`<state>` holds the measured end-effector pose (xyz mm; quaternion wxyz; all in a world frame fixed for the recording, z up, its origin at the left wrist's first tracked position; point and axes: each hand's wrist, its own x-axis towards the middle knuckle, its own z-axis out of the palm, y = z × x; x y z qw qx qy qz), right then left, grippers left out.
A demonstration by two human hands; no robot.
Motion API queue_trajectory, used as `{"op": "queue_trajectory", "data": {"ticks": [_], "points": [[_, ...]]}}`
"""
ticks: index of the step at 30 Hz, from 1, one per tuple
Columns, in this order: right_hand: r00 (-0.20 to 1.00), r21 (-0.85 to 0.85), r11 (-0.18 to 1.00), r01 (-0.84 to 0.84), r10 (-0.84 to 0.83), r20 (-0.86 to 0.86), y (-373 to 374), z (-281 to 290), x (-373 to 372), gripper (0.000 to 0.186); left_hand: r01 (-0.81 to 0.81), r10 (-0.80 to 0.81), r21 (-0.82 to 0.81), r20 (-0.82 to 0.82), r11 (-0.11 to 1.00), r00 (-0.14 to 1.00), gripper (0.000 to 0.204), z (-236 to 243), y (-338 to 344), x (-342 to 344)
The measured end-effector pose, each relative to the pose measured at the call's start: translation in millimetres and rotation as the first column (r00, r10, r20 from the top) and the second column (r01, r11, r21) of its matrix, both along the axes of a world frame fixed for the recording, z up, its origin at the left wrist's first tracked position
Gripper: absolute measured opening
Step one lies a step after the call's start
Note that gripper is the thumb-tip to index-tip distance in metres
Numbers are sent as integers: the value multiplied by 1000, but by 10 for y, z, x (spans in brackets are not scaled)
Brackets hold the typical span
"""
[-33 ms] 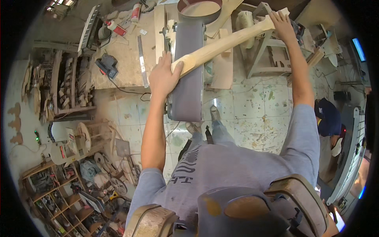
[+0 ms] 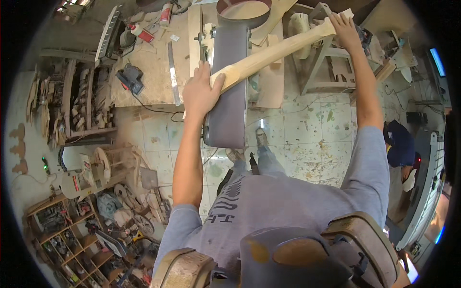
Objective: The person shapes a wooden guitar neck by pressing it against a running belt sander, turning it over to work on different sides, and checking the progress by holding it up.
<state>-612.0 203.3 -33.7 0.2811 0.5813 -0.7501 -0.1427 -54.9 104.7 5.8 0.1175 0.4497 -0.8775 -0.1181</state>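
Observation:
A long pale wooden leg lies slantwise across the dark belt of a belt sander, its right end farther off. My left hand is closed round its left end, thumb on top, over the belt's left side. At the far right end, my right hand wraps over the narrowed, shaped tip. The wood appears to rest on the belt, though its underside is hidden. Whether the belt is running I cannot tell.
Left of the sander a workbench carries a dark power tool, a metal strip and a red-and-white bottle. A wooden frame stands right. Another person is at the far right. Cables cross the tiled floor.
Both hands and the wooden leg have shifted very slightly to the right. Both hands keep their hold on it.

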Motion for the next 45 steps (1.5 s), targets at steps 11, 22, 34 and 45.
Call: {"op": "queue_trajectory", "data": {"ticks": [11, 22, 34, 45], "points": [[994, 62, 998, 1, 5, -105, -343, 40, -136, 60, -79, 78, -47, -22, 996, 997, 74, -57, 156, -150], [992, -125, 984, -126, 128, 1, -361, -36, 655, 64, -174, 153, 157, 140, 972, 978, 77, 158, -52, 576], [996, -216, 972, -94, 92, -16, -344, 47, 1613, 54, -97, 95, 45, 50, 994, 994, 75, 62, -324, 1341], [991, -350, 928, -128, 136, -2, -395, -55, 2110, 41, -118, 104, 113, 120, 987, 987, 74, 213, -380, 1802]]}}
